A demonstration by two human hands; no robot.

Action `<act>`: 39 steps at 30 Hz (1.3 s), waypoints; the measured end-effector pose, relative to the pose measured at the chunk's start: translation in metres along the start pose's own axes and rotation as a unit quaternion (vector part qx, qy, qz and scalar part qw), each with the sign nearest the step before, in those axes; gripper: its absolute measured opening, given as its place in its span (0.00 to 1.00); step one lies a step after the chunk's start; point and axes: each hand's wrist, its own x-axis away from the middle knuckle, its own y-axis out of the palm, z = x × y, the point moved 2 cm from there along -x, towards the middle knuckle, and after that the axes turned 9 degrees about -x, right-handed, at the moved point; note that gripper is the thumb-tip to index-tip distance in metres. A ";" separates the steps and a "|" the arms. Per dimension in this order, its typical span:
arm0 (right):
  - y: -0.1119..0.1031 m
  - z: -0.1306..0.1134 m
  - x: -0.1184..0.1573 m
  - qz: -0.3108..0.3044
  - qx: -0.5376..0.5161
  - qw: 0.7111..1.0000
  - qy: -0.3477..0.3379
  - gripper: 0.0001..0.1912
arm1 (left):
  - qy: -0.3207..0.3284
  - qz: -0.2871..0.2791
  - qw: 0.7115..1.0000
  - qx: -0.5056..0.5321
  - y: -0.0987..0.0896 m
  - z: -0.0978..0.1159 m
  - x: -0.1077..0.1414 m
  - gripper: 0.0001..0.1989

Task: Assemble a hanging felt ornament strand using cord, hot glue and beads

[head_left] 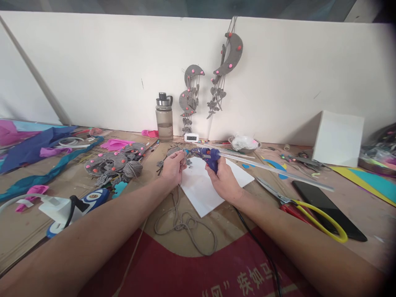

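My right hand [224,179] is wrapped round the handle of a blue hot glue gun [210,156], with a long clear glue stick [272,168] jutting from its back. The nozzle points left at my left hand [173,167], whose fingers are pinched together close to the tip. From those fingers grey yarn [185,225] hangs down and lies in loose loops on the cardboard. Whatever else the left fingertips hold is too small to make out. Below both hands lies a white sheet [204,189]. Small grey pieces lie just behind the left hand, partly hidden by it.
Yellow-handled scissors [305,210] and a black phone [328,210] lie at the right. Grey felt moons with a yarn ball [133,169] and a power strip [95,198] are at the left. A bottle [164,119] and a small digital clock [191,137] stand behind. The gun's black cord [256,243] trails toward me.
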 end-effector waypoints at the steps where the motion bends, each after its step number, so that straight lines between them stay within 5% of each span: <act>1: 0.000 0.000 0.000 0.000 0.000 1.000 -0.001 0.13 | -0.002 -0.002 1.000 -0.007 0.000 0.000 0.000 0.13; 13: -0.003 -0.002 0.000 0.028 -0.049 0.998 0.010 0.14 | -0.002 -0.016 0.999 0.036 -0.004 0.000 -0.003 0.14; 17: -0.010 0.009 -0.011 0.040 -0.139 0.986 0.085 0.13 | -0.004 -0.014 0.999 0.048 -0.004 0.002 -0.002 0.14; 23: -0.024 0.031 -0.030 -0.028 0.083 0.972 0.218 0.11 | 0.019 -0.029 0.999 0.008 0.003 0.007 0.004 0.12; 26: -0.032 0.029 -0.028 0.001 0.159 0.971 0.176 0.14 | 0.077 -0.008 0.994 -0.078 0.007 0.011 0.008 0.09; 29: -0.038 0.015 -0.023 0.042 0.230 0.970 0.064 0.14 | 0.150 0.024 0.970 -0.190 0.010 0.017 0.014 0.07; 31: -0.036 0.002 -0.020 0.061 0.177 0.982 0.003 0.10 | 0.198 0.028 0.947 -0.251 0.013 0.021 0.019 0.06; 34: -0.024 -0.015 -0.016 0.031 -0.061 0.998 0.003 0.07 | 0.259 0.025 0.913 -0.314 0.019 0.026 0.028 0.03; 39: 0.006 -0.024 -0.009 -0.038 -0.448 0.885 0.124 0.17 | 0.222 -0.014 0.931 -0.288 0.025 0.023 0.036 0.05</act>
